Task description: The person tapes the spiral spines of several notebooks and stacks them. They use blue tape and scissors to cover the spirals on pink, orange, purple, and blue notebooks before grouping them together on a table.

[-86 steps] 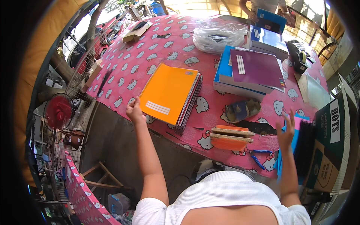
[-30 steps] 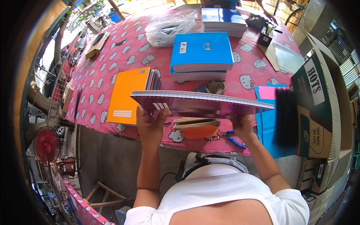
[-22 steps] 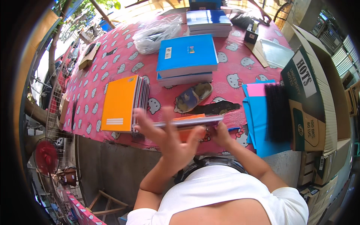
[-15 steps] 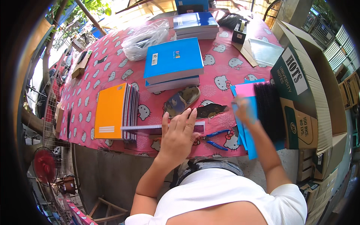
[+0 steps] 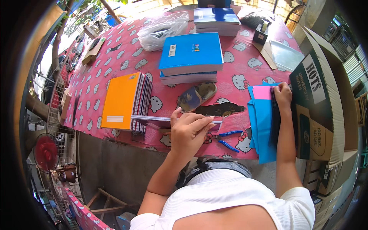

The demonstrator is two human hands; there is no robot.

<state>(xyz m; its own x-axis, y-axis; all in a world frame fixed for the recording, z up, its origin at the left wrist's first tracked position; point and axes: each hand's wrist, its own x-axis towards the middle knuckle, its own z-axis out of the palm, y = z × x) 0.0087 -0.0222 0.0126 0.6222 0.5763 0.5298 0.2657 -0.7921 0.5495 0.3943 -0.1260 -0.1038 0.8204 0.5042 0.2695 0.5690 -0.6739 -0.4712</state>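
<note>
On the pink, cat-patterned tabletop (image 5: 92,78) we take as landmark the tidy stack of spiral notebooks with an orange cover (image 5: 120,101). Just right of that stack's near end is the thin purple-covered notebook (image 5: 154,122), seen nearly edge-on. We expect it to be light, with a bendy, rather slick cover and pages that could fan apart; the pages' edges and cover are best gripped together, along the long side. Well to the stack's right lies the bundle of black spiral coils (image 5: 273,124), beside flat blue sheets (image 5: 262,126). The coils should be springy, light and prone to tangling, so one is best lifted by its end.

Our left hand (image 5: 188,128) lies across the notebook, fingers partly spread, back upward; we cannot tell whether it grips. Our right hand (image 5: 283,94) reaches the coils' far end, fingers bent downward; whether a coil is pinched stays hidden.
</note>
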